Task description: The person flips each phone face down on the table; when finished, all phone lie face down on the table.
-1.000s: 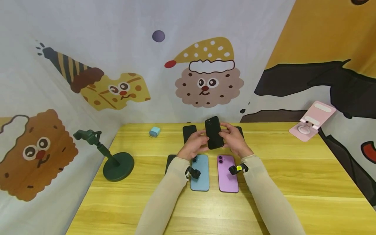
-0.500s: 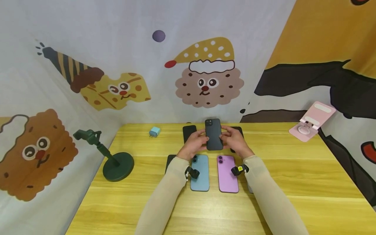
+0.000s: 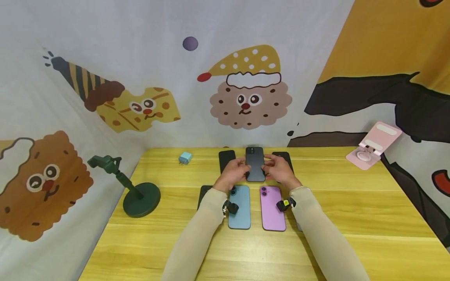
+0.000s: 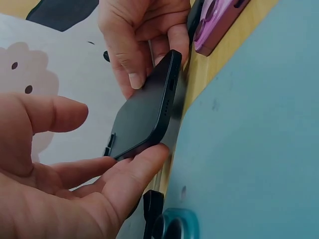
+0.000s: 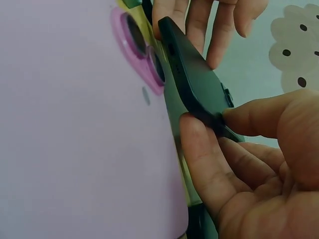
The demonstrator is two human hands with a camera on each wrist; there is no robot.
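A dark smartphone, camera side up, is close over the back of the table between both hands. My right hand pinches its right edge, thumb on top and fingers at the side and below. My left hand touches the opposite edge with its fingers; in the left wrist view its thumb stands apart from the smartphone. Black smartphones lie on either side, one at the left and one at the right, partly behind the hands. Nearer lie a blue smartphone and a pink smartphone.
Another dark smartphone is partly under the left sleeve, and a pale edge shows beside the right sleeve. A green stand and a light-blue charger plug are at left. A pink folding stand stands at the far right.
The smartphone between the hands has come down from a raised, tilted pose to low over the table. The left thumb shifts slightly; the other smartphones stay in place.
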